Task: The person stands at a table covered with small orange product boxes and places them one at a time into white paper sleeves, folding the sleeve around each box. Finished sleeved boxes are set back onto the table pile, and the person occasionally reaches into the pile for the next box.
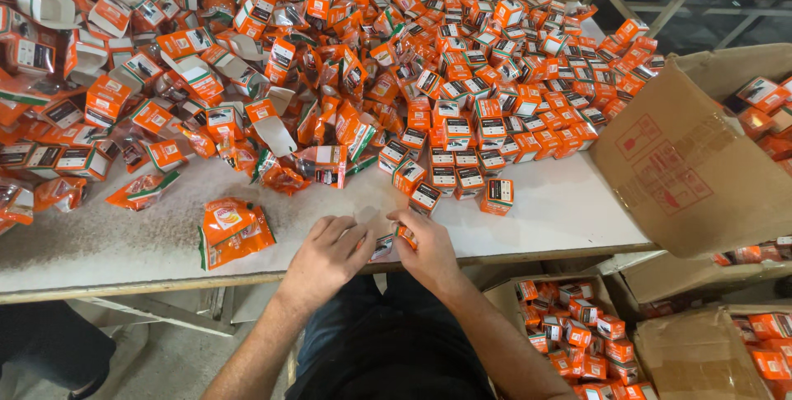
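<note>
I see a small orange cardboard carton (403, 236) pinched between both hands at the near edge of the white table (569, 210). My left hand (326, 260) curls fingers against its left end; my right hand (429, 251) clamps its right end. Just left lies a flat orange foil pouch (233, 232). Beyond, a heap of orange cartons and pouches (462, 87) covers the surface. A brown cardboard box (685, 169) leans over the right edge.

Both hands (375, 256) together, fingers curled
</note>
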